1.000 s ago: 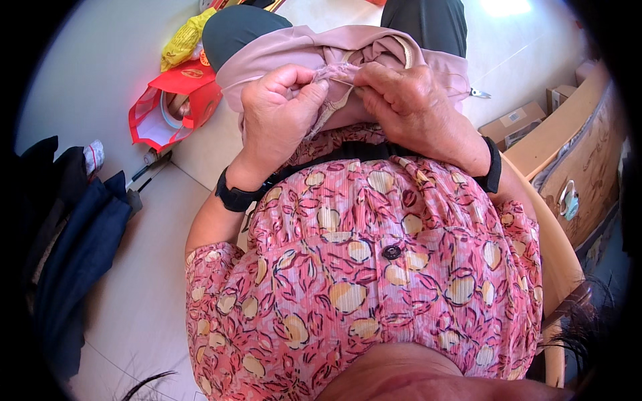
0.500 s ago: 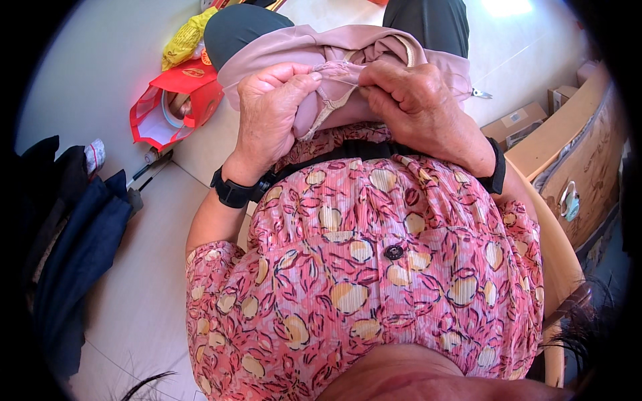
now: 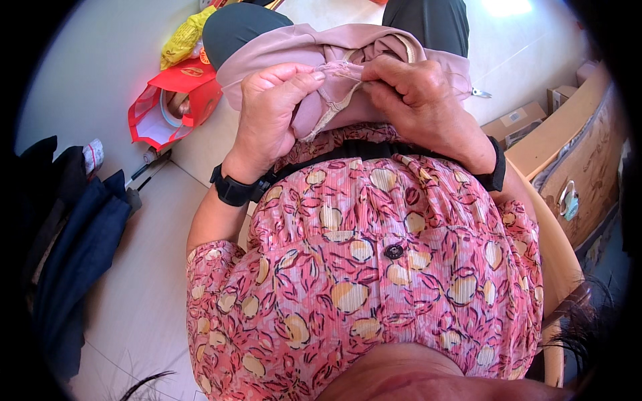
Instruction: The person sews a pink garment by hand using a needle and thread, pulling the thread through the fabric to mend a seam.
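Observation:
A dusty-pink cloth garment (image 3: 257,53) lies spread over my lap, its cream-edged seams turned up. My left hand (image 3: 267,107) pinches a gathered edge of it between thumb and forefinger. Opposite, my right hand (image 3: 418,97) is closed on the same strip, thumb against the bent forefinger. The short stretch of cloth between the two hands is held taut, with pale threads along it. Whether the right fingertips also hold a needle or thread is too small to tell. A loose cream-edged flap (image 3: 329,119) hangs below the strip.
On the floor at left stands a red paper bag (image 3: 150,117) with a roll inside, beside a yellow plastic bag (image 3: 186,41). Dark clothes (image 3: 83,234) hang at far left. Scissors (image 3: 480,93) show past my right knee. Cardboard boxes (image 3: 511,123) and a wooden panel (image 3: 575,147) stand at right.
My right hand has shifted very slightly at the strip, its fingers rolled a little. The left hand keeps its pinch, and the garment lies nearly as before.

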Tool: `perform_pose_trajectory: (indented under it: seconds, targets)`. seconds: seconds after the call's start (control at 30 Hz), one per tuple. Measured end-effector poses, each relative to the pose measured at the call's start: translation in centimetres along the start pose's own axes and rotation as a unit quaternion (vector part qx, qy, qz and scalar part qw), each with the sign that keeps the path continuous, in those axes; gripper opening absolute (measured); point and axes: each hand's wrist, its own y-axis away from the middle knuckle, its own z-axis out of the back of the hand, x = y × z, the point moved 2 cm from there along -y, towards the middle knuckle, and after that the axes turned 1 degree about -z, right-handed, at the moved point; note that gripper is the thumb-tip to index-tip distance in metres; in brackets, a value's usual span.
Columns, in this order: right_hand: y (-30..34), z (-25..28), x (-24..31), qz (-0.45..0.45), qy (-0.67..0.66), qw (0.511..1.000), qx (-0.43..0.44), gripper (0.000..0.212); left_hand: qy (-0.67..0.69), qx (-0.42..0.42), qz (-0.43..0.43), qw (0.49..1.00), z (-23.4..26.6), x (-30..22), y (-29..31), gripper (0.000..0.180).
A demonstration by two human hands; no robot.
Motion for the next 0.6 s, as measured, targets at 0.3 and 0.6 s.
perform_pose_trajectory:
  seconds: [0.3,0.6]
  targets:
    - [-0.1,0.7,0.0,-0.028,-0.028,0.999,-0.005,0.006,0.065,0.025,0.005,0.998,0.6,-0.3,-0.1,0.012]
    - [0.0,1.2,0.8,-0.075,0.005,0.995,0.062,0.004,0.054,0.012,0.012,0.998,0.7,-0.4,-0.2,0.012]
